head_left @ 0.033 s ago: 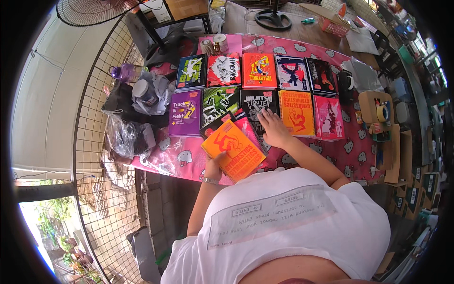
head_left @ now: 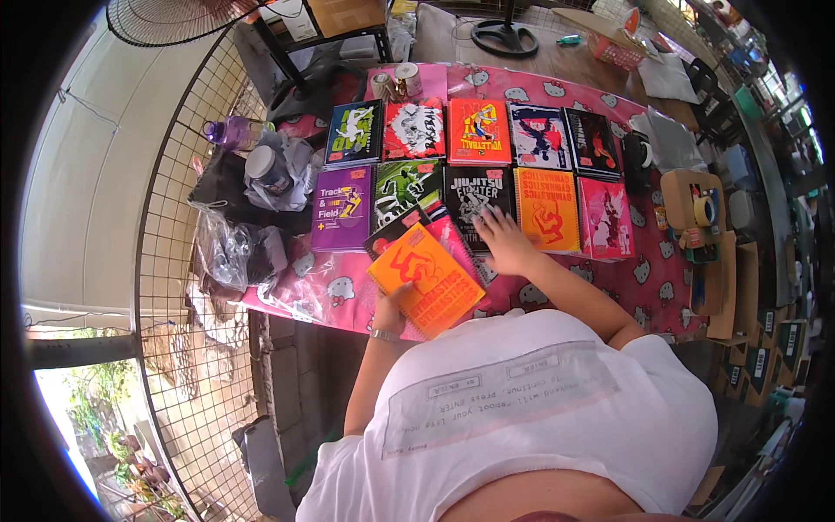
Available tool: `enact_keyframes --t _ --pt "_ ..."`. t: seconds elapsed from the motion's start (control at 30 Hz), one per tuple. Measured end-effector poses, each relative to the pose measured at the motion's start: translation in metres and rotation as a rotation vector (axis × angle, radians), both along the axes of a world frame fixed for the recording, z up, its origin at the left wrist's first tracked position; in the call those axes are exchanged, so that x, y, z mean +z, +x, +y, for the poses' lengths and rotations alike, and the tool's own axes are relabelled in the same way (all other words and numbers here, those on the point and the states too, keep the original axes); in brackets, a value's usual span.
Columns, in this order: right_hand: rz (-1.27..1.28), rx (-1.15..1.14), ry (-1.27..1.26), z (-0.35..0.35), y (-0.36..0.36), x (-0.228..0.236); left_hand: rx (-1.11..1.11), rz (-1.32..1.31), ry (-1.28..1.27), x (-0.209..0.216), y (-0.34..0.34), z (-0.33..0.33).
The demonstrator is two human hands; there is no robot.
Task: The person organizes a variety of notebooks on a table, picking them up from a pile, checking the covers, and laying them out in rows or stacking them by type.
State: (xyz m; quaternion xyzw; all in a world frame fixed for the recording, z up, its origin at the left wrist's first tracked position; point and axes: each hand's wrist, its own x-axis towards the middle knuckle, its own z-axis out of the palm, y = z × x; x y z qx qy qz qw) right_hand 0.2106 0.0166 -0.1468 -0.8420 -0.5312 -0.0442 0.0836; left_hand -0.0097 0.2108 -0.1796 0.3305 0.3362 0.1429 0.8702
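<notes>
My left hand (head_left: 390, 311) grips an orange spiral notebook (head_left: 426, 277) with red print, its thumb on the cover. Behind it fan out a pink notebook (head_left: 450, 233) and a dark one (head_left: 396, 228), seemingly in the same hold. My right hand (head_left: 507, 246) lies flat with fingers spread, over the lower right part of a black notebook (head_left: 474, 187) with a grey figure. To its right sits another orange notebook (head_left: 548, 209), then a pink one (head_left: 606, 217). A green and black soccer notebook (head_left: 407, 187) and a purple notebook (head_left: 342, 207) lie to the left.
A second row of colourful notebooks (head_left: 479, 130) lies farther back on the pink patterned tablecloth (head_left: 639, 287). At left are a jar (head_left: 265, 168), a purple-capped bottle (head_left: 230, 132) and plastic bags (head_left: 228, 252). A cardboard box with tape (head_left: 703, 209) stands at right.
My right hand has shifted slightly to the right over the black notebook. The orange notebook in my left hand has moved a little left and down.
</notes>
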Motion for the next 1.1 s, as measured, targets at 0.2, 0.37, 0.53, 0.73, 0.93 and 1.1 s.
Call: enact_keyframes --t 0.2,0.37,0.53,0.73,0.93,1.1 --pt "0.133 0.151 -0.324 -0.004 0.026 0.007 -0.014 -0.007 -0.032 0.001 -0.035 0.038" --pt "0.503 0.173 0.325 0.023 0.042 0.129 0.024 0.043 -0.04 -0.004 -0.035 0.046" --pt "0.879 0.706 0.315 0.088 0.065 0.124 -0.031 -0.117 -0.166 0.0 -0.023 0.053" --pt "0.416 -0.018 0.085 0.198 0.093 -0.004 -0.026 -0.159 -0.313 -0.014 -0.034 0.063" --pt "0.191 -0.13 -0.234 0.223 0.088 -0.011 -0.107 0.235 0.14 0.008 -0.035 0.055" --pt "0.257 -0.145 -0.121 0.222 0.109 -0.018 -0.047 0.17 -0.012 0.001 -0.037 0.056"
